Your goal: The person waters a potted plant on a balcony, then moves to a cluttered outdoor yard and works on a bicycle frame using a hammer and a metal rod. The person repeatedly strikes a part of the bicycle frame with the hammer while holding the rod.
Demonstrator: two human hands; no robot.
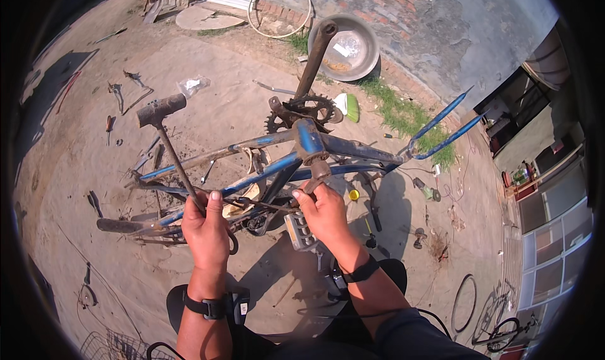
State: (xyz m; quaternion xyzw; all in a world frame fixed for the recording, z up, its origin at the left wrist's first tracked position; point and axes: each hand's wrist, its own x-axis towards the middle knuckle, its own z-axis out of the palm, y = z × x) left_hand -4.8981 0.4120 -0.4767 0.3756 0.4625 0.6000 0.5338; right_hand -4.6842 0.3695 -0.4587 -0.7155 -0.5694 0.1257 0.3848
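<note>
My left hand [207,231] is closed around the handle of a rusty hammer [179,161], whose head is raised above the ground at the left. In front of me lies an old blue bicycle frame [268,166], worn and rusty. My right hand [324,215] is closed on the near crank arm [320,171], just below the blue bottom bracket shell [308,138]. A pedal [300,232] shows beside its fingers. Beyond the shell are a dark toothed chainring [321,110] and the far crank arm [315,61], which points upward. A thin dark rod [258,204] spans between my hands; whether either touches it I cannot tell.
A metal basin [360,48] and a pale wheel rim [280,35] lean by the brick wall. A green-and-white brush head [346,107] lies past the chainring. Pliers [116,97], a screwdriver [109,130] and a yellow cap [354,195] lie on the concrete. The frame's blue fork [441,133] juts right.
</note>
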